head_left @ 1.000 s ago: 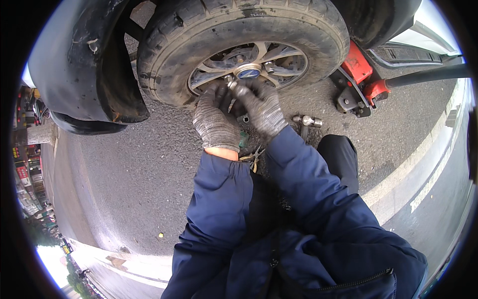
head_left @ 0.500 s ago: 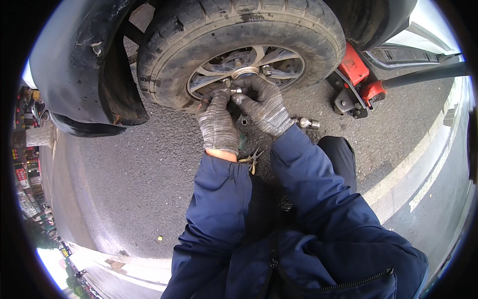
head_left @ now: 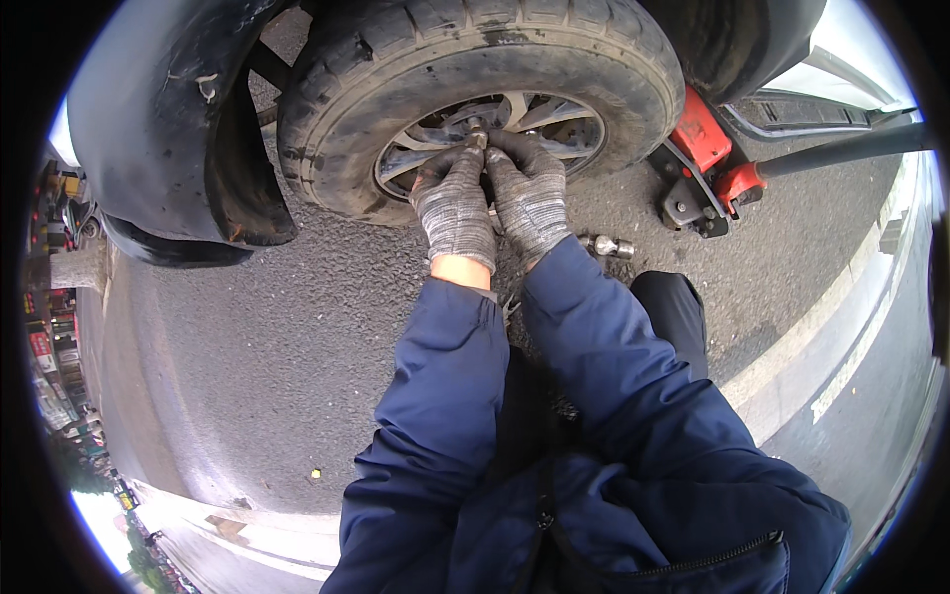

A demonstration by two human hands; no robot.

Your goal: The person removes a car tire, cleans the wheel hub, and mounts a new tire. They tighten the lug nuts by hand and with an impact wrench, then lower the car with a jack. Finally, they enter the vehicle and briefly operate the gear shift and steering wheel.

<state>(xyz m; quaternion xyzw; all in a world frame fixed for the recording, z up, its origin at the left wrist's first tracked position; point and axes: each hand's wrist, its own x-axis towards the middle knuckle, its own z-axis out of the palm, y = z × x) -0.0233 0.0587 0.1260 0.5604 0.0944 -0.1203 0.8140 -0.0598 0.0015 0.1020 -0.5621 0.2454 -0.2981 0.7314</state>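
Note:
Both hands, in grey knit gloves with dark fingertips, are at the middle of a car wheel [head_left: 515,109] with a dusty tyre and a silver spoked rim. My left hand [head_left: 455,203] is closed, its fingertips pinching a small metal lug nut [head_left: 478,140] at the upper part of the hub. Right beside it is my right hand [head_left: 528,193], its fingers bent and closed against the hub. Whatever the right fingers grip, if anything, is hidden behind the glove. The hands cover much of the hub.
A red floor jack [head_left: 705,139] with a long black handle [head_left: 841,151] stands right of the wheel. A chrome socket piece [head_left: 608,246] lies on the asphalt by my right sleeve. Pliers [head_left: 510,307] show partly between my forearms. A black bumper [head_left: 158,129] hangs at the left.
Both hands have moved up from below the hub to its upper part and closer together. The lug nut in the left fingertips is now at the hub.

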